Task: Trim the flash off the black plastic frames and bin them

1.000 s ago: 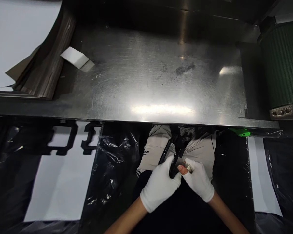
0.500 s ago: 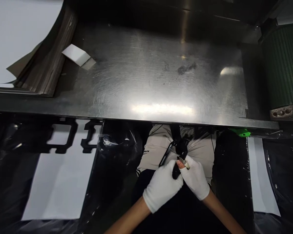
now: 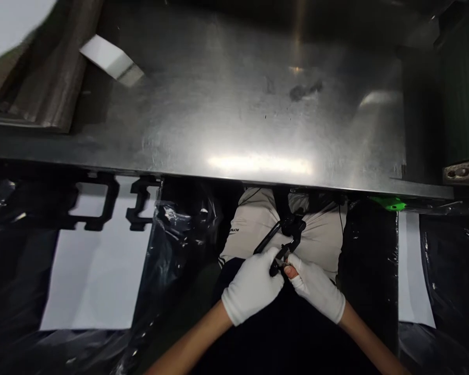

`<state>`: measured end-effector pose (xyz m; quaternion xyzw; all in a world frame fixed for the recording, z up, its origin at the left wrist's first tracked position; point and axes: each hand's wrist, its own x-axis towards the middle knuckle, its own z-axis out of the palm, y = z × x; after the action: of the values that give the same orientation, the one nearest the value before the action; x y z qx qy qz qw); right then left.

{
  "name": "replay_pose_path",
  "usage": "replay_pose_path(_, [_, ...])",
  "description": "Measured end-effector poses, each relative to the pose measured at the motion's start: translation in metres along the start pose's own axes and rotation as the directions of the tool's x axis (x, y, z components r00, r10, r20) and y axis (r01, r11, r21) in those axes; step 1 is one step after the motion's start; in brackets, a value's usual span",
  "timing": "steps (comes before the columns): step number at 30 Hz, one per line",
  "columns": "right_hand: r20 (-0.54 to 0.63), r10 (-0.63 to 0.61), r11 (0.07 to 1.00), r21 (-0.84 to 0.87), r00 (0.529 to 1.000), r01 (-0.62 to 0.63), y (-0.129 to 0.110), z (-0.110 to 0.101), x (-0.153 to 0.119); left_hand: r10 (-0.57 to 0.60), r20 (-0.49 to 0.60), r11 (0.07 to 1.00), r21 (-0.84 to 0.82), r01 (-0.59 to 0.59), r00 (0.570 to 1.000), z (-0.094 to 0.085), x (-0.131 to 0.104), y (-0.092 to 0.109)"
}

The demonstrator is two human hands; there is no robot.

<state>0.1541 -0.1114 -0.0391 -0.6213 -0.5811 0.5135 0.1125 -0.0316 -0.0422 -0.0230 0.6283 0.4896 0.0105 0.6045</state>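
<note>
My left hand (image 3: pixel 253 285), in a white glove, is closed around a small black part (image 3: pixel 275 266) above my lap. Close on its right, my right hand (image 3: pixel 317 287) wears a white glove with a bare thumb tip showing. Its fingers are pinched at the end of the black part, on something too small to make out. Black straps or bars (image 3: pixel 293 229) lie over the light trousers just beyond the hands.
A metal table (image 3: pixel 226 120) spans the view ahead, its front edge beyond my knees. At its left stand a stack of sheets (image 3: pixel 50 78) and a small white block (image 3: pixel 109 57). A green object (image 3: pixel 393 203) hangs under the edge at right. Black plastic with white panels (image 3: pixel 97 281) flanks me.
The camera view has shifted, so the table sits higher. Both hands have moved slightly apart and turned, and the black part is tilted differently between them.
</note>
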Motion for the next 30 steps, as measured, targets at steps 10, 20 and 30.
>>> replay_pose_path(10, [-0.023, 0.074, 0.997, 0.027, 0.997, -0.074, -0.012, 0.003, -0.008, -0.063, 0.032, 0.972, -0.223, 0.068, 0.998, 0.001, -0.002, 0.002])
replay_pose_path(20, [-0.007, 0.117, 0.990, 0.075, 0.993, -0.116, -0.020, 0.000, -0.004, -0.049, 0.011, 0.984, -0.172, 0.050, 0.999, 0.005, 0.000, 0.001])
replay_pose_path(30, [-0.045, 0.150, 0.986, 0.074, 0.988, -0.146, -0.018, 0.008, 0.000, -0.137, -0.049, 0.982, -0.134, 0.130, 0.989, 0.012, 0.001, -0.003])
